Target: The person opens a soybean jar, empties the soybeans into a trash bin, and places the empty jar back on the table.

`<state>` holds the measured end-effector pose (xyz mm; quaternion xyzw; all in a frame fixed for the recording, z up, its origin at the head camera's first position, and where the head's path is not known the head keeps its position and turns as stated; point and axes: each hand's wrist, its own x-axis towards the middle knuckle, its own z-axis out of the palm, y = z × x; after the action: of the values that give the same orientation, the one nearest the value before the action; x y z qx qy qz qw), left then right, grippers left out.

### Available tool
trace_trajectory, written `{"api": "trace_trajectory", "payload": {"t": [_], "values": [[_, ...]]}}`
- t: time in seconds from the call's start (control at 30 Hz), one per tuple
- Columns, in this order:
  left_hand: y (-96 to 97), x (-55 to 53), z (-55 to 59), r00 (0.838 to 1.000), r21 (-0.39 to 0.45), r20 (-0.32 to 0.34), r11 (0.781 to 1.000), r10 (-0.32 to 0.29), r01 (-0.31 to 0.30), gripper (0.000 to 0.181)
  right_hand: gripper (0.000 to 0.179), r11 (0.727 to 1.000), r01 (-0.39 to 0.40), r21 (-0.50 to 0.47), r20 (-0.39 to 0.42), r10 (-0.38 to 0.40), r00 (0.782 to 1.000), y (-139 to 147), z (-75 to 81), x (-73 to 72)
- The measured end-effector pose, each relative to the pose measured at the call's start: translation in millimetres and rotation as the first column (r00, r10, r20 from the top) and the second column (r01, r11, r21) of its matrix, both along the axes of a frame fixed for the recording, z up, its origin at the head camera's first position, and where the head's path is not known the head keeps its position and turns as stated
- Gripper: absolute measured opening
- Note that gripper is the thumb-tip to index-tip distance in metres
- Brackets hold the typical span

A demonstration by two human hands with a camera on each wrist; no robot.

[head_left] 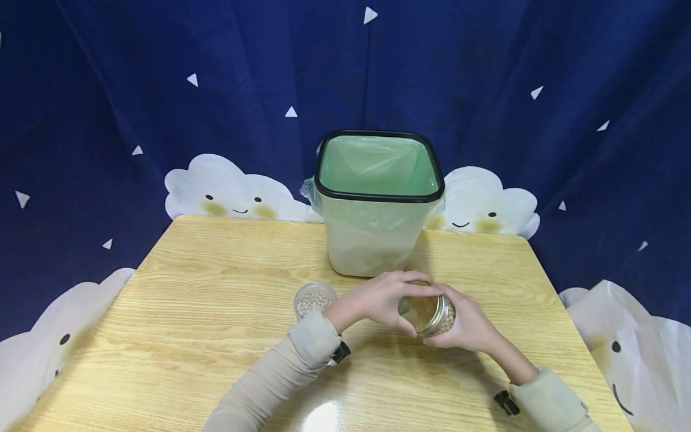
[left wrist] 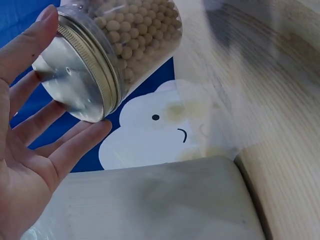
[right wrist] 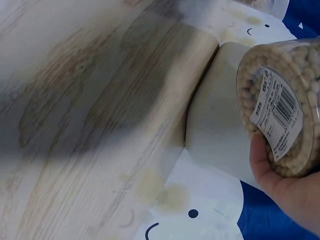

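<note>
Only print in view was a white label (right wrist: pixel 267 125) on the jar (right wrist: pixel 306 75) base, right wrist view. It carried a barcode (right wrist: pixel 284 107) (tilted, stripes visible) plus rows of small print. Characters looked possibly Chinese, but were too small and blurred to read.

Seen from the head, the picture is bright and fairly clear, though the curtain (head_left: pixel 243 60) beyond the left hand (head_left: pixel 391 300) and right hand (head_left: pixel 466 318) is dark, with little detail. White glare sits on the table (head_left: pixel 216 288), nearer the wearer than the hands; soft shadows lie below them. The 2 wrist views are dimmer and softer: pale highlights streak the lid beside the left hand, and broad grey shadow spans the table beside the right.
</note>
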<state>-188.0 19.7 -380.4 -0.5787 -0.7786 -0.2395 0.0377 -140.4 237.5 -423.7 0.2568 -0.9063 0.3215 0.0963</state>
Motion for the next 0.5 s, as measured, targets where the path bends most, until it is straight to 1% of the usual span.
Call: {"api": "trace_trajectory", "payload": {"t": [0.13,0.2,0.27,0.37,0.43,0.5], "values": [[0.5,2.1,-2.0,0.997,-0.016,0.011,0.997,0.071,-0.070,0.083,0.090,1.000,0.014,0.000,0.002,-0.014,1.000,-1.1,0.3,0.5],[1.2,3.4,-3.2,0.992,-0.017,0.020,0.992,0.125,-0.125,0.082,0.091,0.999,0.032,0.000,-0.005,-0.032,0.999,-2.7,0.2,0.8],[2.7,4.1,-5.1,0.982,0.000,0.033,0.983,0.186,-0.186,0.079,0.091,0.998,0.064,0.007,-0.024,-0.064,0.998,-5.1,0.0,0.9],[4.9,5.8,-4.9,0.958,-0.007,0.067,0.961,0.277,-0.277,0.076,0.091,0.994,0.111,0.011,-0.059,-0.111,0.992,-8.8,-1.2,0.9],[6.1,6.7,-3.7,0.946,-0.023,0.072,0.949,0.316,-0.316,0.076,0.092,0.991,0.135,0.014,-0.074,-0.134,0.988,-10.4,-1.6,1.0],[6.3,8.3,-1.3,0.940,-0.053,0.071,0.943,0.332,-0.329,0.078,0.093,0.991,0.137,0.012,-0.072,-0.136,0.988,-10.9,-2.5,1.4]]}}
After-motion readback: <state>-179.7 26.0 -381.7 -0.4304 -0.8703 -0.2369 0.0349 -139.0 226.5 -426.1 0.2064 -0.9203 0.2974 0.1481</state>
